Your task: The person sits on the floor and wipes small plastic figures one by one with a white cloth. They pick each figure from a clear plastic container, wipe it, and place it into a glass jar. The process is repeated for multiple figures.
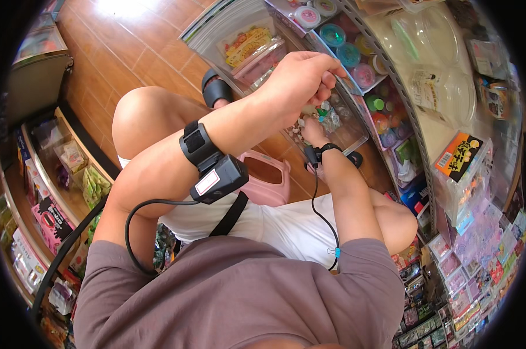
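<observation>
My left hand [308, 78] is raised over a clear plastic bin [361, 138], its fingers curled, close to the edge of a display box of slime tubs. Whether anything is pinched in those fingers cannot be made out. Lower down, my right hand [314, 132] reaches into the bin among small loose pieces [295, 133] and clear wrapped items [331, 120]; its fingertips are hidden. Yellow printed packaging [249, 43] and a pinkish flat pack [258, 65] lie in the bin's far part. A black device [219, 179] is strapped to my left forearm.
Round tubs [348, 54] fill the shelf box on the right, beside a perforated metal upright [394, 70]. Packaged goods hang beyond it, including an orange-topped pack [459, 157]. A pink plastic stool [263, 176] stands between my legs. Stocked shelves [57, 174] line the left.
</observation>
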A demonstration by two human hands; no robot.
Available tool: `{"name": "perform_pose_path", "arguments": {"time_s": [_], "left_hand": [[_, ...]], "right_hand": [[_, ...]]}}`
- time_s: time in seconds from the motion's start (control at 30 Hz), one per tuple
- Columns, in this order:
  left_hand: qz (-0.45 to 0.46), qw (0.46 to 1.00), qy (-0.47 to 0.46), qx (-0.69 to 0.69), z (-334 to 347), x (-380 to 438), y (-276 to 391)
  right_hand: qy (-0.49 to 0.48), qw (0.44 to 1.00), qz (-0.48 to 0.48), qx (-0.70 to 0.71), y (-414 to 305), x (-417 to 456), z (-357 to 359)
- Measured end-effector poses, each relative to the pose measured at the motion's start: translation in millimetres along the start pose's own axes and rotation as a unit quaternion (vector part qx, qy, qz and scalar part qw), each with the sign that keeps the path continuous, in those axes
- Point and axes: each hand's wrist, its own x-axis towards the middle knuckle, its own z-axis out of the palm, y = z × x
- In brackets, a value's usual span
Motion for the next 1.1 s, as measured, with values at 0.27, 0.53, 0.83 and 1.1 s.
{"name": "perform_pose_path", "arguments": {"time_s": [0.27,0.53,0.83,1.1], "left_hand": [[0.043,0.999,-0.007,0.007,-1,-3,6],[0.122,0.978,-0.003,0.169,-11,8,-10],[0.088,0.901,-0.137,0.403,2,-22,-30],[0.149,0.920,-0.191,0.310,5,-29,-34]], "right_hand": [[0.037,0.909,0.034,0.414,-3,-27,-101],[0.105,0.837,-0.018,0.537,-63,-127,-208],[0.203,0.770,-0.106,0.595,-108,-209,-245],[0.276,0.743,-0.180,0.582,-140,-238,-261]]}}
